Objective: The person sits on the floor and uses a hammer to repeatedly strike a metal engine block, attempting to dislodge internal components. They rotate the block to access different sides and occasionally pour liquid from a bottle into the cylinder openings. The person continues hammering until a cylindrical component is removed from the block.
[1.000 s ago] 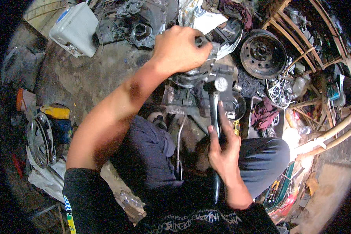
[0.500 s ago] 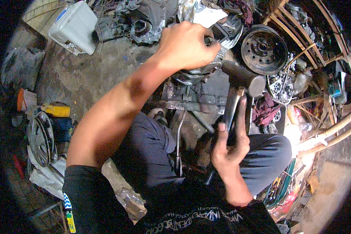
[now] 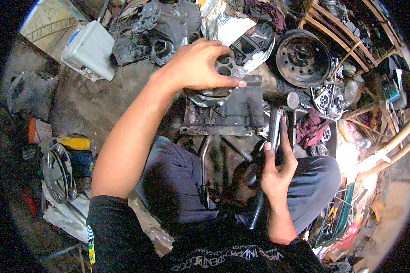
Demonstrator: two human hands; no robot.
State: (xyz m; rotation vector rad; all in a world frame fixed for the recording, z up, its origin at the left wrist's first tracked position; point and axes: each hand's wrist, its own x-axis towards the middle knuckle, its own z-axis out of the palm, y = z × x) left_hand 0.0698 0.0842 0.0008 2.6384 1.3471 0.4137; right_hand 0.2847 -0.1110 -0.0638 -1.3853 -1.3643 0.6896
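Note:
My left hand (image 3: 198,66) reaches over a metal stand, thumb and fingers curved around a grey metal part with round holes (image 3: 224,68). That part rests on top of the dark metal block (image 3: 223,111), whose flat plate faces me above bent steel legs. Below and to the right, my right hand (image 3: 278,177) grips a hammer (image 3: 274,125) by its shiny metal handle. Its thumb and index finger lie along the handle, the other fingers curl round it. The dark cylindrical hammer head (image 3: 281,99) is raised beside the block's right edge.
A large greasy gearbox casing (image 3: 161,32) lies at the back, beside a white plastic container (image 3: 90,51). A black steel wheel rim (image 3: 304,59) is at the right, near a tray holding a maroon rag (image 3: 311,128). Hubcaps (image 3: 57,173) stand at the left.
My left hand has gone from a closed grip to a wider one, uncovering the holed metal part. The hammer has shifted slightly relative to the block, its head now lower in view.

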